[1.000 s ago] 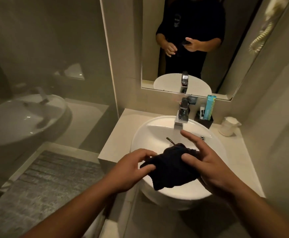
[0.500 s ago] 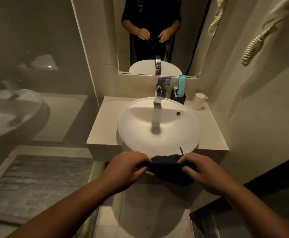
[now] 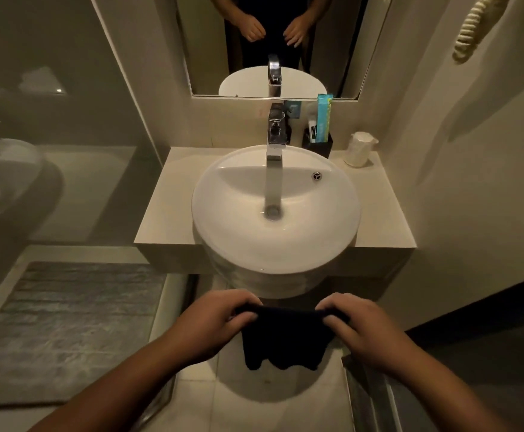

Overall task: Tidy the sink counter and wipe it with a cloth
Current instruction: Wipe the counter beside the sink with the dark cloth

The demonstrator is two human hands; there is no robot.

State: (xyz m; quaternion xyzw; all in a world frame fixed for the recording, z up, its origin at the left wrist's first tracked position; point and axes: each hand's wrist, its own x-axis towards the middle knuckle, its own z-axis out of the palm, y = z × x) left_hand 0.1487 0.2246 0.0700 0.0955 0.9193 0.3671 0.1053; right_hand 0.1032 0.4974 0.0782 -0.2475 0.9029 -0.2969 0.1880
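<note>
Left hand (image 3: 215, 321) and right hand (image 3: 359, 327) each pinching dark cloth (image 3: 284, 339) (hanging below sink (image 3: 223, 194)).

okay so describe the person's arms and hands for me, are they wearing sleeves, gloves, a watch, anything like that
Both forearms are bare as far as the frame shows: no sleeve cuffs in view. The left hand and right hand have no gloves, and no watch, bracelet or ring is visible on the wrists or fingers. In the mirror the reflected forearms also look bare, against dark clothing; the light is too dim to tell any finer markings.
</note>
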